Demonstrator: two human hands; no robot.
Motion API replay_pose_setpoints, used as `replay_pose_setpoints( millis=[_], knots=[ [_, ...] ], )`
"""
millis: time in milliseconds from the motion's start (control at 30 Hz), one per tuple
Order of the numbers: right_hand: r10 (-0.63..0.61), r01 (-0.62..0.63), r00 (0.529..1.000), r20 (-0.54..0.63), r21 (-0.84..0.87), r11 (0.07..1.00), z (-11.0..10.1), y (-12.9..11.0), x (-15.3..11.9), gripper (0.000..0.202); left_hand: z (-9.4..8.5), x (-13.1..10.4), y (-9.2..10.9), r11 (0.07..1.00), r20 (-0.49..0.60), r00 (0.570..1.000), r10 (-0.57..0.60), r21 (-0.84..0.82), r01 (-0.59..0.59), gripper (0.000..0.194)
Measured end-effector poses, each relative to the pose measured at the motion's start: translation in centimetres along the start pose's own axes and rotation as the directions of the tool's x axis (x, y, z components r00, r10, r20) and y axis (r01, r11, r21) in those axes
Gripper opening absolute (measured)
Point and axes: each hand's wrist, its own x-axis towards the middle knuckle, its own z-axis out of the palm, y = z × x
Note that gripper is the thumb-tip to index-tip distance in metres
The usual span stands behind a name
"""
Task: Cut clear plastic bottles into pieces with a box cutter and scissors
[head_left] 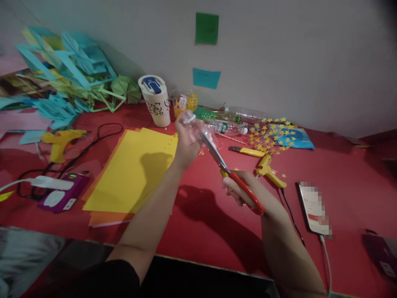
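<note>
My left hand (187, 142) is closed around a clear plastic bottle piece (196, 127), its white neck ring pointing up and away. In my right hand (237, 186) are scissors (215, 154) with red handles, held above the red table. Their blades reach up and left to the plastic; whether they bite into it I cannot tell. Behind my hands lie a clear bottle with a white cap (231, 127) and a green-tinted bottle (217, 115). A yellow utility knife (247, 151) rests to the right of the blades.
Yellow paper sheets (124, 174) lie left of my arms, near a white tumbler (156, 103). Corded yellow glue guns (269, 171) (60, 142) sit on both sides. A charging phone (313, 209), scattered yellow stars (273, 136) and a purple power strip (66, 192) are also on the table (214, 236).
</note>
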Motion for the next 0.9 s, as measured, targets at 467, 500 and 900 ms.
replay_pose_setpoints(
  millis=[467,500,900],
  knots=[
    [-0.049,0.035,0.998,-0.045,-0.256,0.966,-3.1,1.0,-0.3,0.053,-2.3,1.1,2.5,0.931,-0.106,0.962,-0.252,-0.296,0.212,0.049],
    [-0.039,0.027,0.998,-0.04,-0.276,0.961,-3.1,1.1,-0.3,0.053,-2.3,1.1,2.4,0.933,-0.118,0.96,-0.254,-0.292,0.211,0.046],
    [-0.057,0.054,0.998,-0.014,-0.136,0.989,-2.1,-0.2,-0.2,0.058,-1.8,0.9,2.3,0.903,-0.131,0.943,-0.305,-0.356,0.242,0.042]
  ],
)
